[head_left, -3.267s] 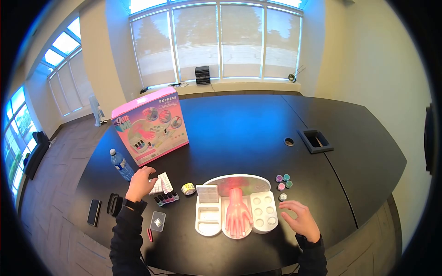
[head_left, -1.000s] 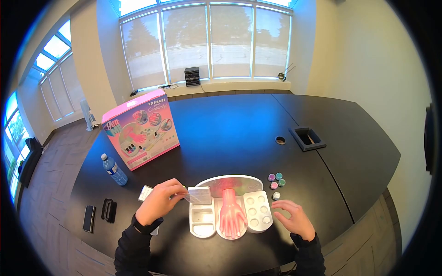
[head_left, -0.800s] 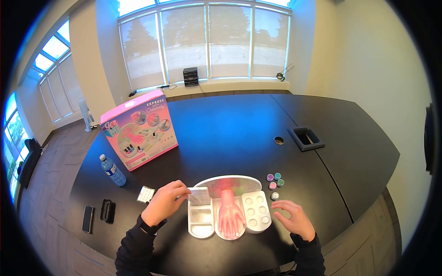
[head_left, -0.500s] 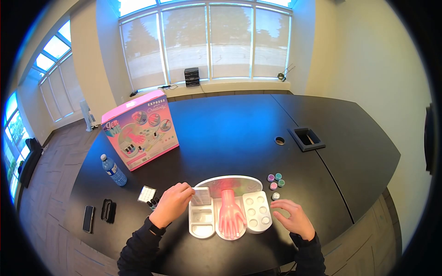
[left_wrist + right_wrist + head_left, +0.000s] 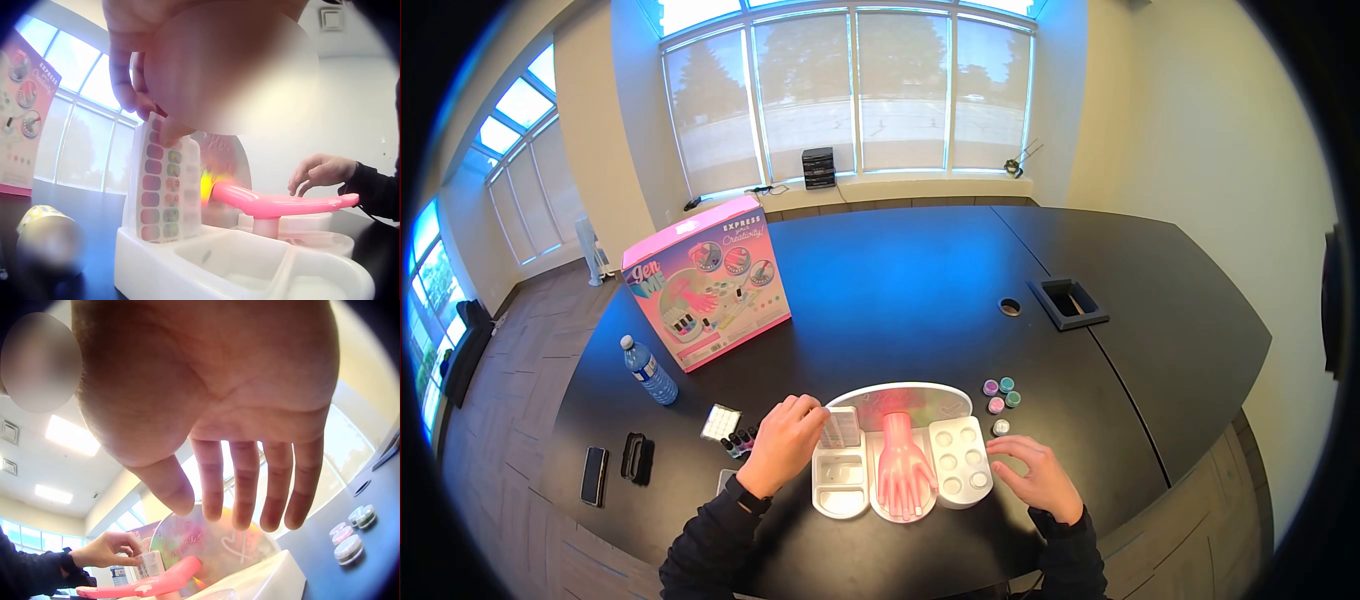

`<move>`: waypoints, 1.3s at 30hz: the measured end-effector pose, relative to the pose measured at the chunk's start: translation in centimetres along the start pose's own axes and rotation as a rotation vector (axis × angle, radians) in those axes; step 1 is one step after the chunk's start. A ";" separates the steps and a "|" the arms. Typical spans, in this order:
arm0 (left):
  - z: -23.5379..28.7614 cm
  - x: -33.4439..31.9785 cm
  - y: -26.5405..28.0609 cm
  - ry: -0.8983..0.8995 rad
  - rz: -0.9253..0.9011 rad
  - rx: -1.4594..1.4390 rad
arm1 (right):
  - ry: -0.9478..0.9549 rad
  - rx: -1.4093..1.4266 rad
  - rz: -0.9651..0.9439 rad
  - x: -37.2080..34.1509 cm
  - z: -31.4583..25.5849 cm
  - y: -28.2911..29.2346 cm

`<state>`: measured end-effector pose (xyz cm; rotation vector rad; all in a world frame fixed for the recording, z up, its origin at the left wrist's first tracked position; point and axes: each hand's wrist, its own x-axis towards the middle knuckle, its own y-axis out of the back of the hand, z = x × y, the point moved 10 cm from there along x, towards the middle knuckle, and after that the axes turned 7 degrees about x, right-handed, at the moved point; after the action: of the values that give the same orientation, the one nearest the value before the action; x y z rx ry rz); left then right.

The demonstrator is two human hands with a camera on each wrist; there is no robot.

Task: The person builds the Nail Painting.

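My left hand (image 5: 788, 445) pinches the top of a nail sticker sheet (image 5: 151, 181) between thumb and fingers. Printed with nail shapes in pinks and patterns, the sheet stands upright against the raised holder (image 5: 191, 181) at the left of a white manicure station (image 5: 818, 485). A pink model hand (image 5: 903, 462) lies palm down in the station's middle, before a shiny rounded backboard (image 5: 945, 402). My right hand (image 5: 1040, 478) hovers by the right side with its round wells, holding nothing, its fingers relaxed and spread in the right wrist view.
Several small glitter jars (image 5: 348, 549) stand right of the station. On the left are nail polish bottles (image 5: 740, 440), a white tray of nail tips (image 5: 720, 422), a roll (image 5: 47, 231), a water bottle (image 5: 650, 372), a pink box (image 5: 710, 290), a phone (image 5: 594, 475) and a black case (image 5: 636, 458).
My left hand has taken the sticker sheet from beside the polish bottles and carried it right to the station's holder. Lately it has shifted slightly further right. My right hand stays nearly still.
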<state>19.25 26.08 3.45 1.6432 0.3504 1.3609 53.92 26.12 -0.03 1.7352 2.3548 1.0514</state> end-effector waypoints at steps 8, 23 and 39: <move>-0.3 -0.2 0.1 0.030 0.020 0.002 | -0.002 -0.002 0.000 0.0 0.0 0.1; -7.9 -2.0 5.9 0.327 0.070 0.095 | 0.008 -0.006 0.013 -0.3 0.0 0.5; -26.4 -16.0 -0.6 0.841 -0.396 0.243 | 0.008 0.007 0.018 -0.3 -0.1 0.2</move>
<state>-9.20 27.43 -8.32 1.0133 1.2972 1.6740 54.21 25.87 0.05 1.7605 2.3549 1.0559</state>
